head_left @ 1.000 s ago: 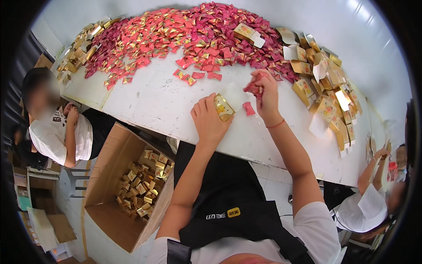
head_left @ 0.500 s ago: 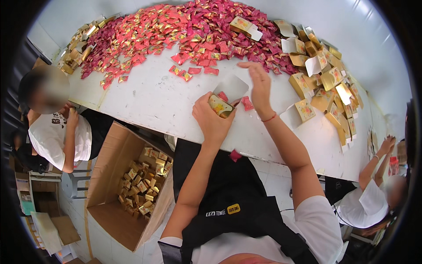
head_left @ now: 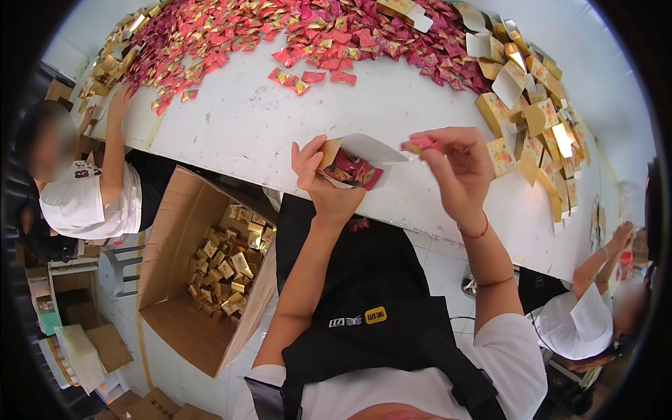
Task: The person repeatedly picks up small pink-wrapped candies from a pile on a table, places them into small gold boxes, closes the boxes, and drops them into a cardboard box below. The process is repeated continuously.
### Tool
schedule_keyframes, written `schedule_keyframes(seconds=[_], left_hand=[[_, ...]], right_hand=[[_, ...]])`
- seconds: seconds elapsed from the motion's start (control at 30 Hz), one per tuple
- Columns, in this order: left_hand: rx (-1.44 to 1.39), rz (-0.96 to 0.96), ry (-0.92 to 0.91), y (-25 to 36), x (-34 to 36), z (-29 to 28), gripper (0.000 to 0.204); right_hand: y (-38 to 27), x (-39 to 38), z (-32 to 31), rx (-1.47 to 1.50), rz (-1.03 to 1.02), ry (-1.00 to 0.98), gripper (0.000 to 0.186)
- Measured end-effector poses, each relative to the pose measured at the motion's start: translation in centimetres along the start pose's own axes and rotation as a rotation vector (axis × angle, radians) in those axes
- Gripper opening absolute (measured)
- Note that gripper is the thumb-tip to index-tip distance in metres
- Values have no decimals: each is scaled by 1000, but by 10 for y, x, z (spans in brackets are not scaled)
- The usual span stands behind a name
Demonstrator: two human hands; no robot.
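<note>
One small open box (head_left: 369,146) is held near the edge of the white table (head_left: 238,126) by the left hand (head_left: 330,196), its fingers curled around the side. At least two red packets (head_left: 352,169) are seen inside. At least one pink packet (head_left: 424,143) is pinched by the right hand (head_left: 462,171), near the box. One dark packet (head_left: 358,224) is seen against the black apron (head_left: 353,273). Gold boxes (head_left: 224,269) are piled in one brown carton (head_left: 170,255).

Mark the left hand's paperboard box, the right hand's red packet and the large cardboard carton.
Held paperboard box (head_left: 371,147): head view, white flap.
Held red packet (head_left: 421,143): head view, wrapper's middle.
Large cardboard carton (head_left: 170,252): head view, inner wall.
</note>
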State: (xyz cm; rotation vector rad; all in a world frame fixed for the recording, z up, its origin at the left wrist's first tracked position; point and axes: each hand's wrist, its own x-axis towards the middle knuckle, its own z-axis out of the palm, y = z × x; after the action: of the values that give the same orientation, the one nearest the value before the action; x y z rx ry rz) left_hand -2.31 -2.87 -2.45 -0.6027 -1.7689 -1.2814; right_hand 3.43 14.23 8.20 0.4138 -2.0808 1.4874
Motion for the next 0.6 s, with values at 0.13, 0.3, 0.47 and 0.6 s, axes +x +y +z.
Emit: schedule_keyframes(seconds=[0.13,0.3,0.47,0.6], left_hand=[[2,11,5,-6,-4,2,96],[-29,37,45,-2,-5,-2,95],[33,-124,-71,-3,-2,1,96],[111,14,-2,-2,4,-2,98]], right_hand=[[-34,12,20,-245,-184,54,26],[-21,-84,19,228,-235,139,36],[3,-76,34,-536,0,-33,35],[37,-77,32,-788,30,-170,24]])
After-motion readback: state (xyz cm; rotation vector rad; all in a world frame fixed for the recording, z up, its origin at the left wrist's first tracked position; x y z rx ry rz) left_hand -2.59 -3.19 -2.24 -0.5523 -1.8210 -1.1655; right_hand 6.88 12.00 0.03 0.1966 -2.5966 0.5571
